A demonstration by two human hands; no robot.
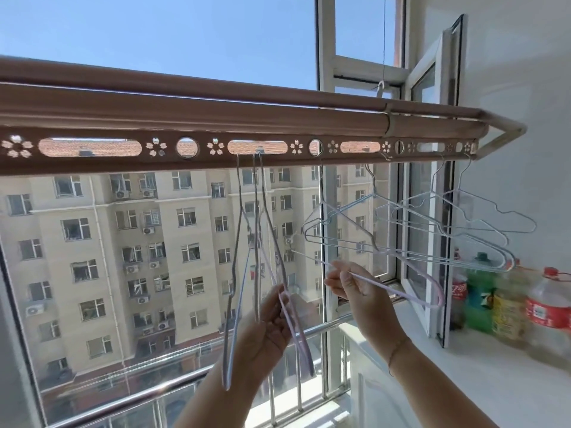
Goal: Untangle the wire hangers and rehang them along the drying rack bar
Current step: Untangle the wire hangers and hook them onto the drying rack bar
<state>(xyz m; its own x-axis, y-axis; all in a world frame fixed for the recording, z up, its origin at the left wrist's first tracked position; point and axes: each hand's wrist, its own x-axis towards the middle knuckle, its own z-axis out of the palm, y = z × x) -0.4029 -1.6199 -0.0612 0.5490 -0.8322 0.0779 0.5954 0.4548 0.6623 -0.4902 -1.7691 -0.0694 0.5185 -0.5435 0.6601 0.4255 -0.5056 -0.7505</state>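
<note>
A brown drying rack bar (197, 118) with flower cut-outs and slots crosses the view. Near its middle, a bunch of wire hangers (238, 273) dangles edge-on from one slot. My left hand (265, 332) grips the lower part of a pink hanger (296, 335) in that bunch. My right hand (352, 285) pinches the bottom wire of a pink hanger (411, 298) that lies tilted below a tangled cluster of pale wire hangers (417, 230). That cluster hangs from the slots at the bar's right end.
Several plastic bottles (543, 313) stand on the white sill (463, 366) at the right. An open window sash (432, 180) juts inward behind the right hangers. A metal railing (129, 396) runs outside below the glass, with an apartment block beyond.
</note>
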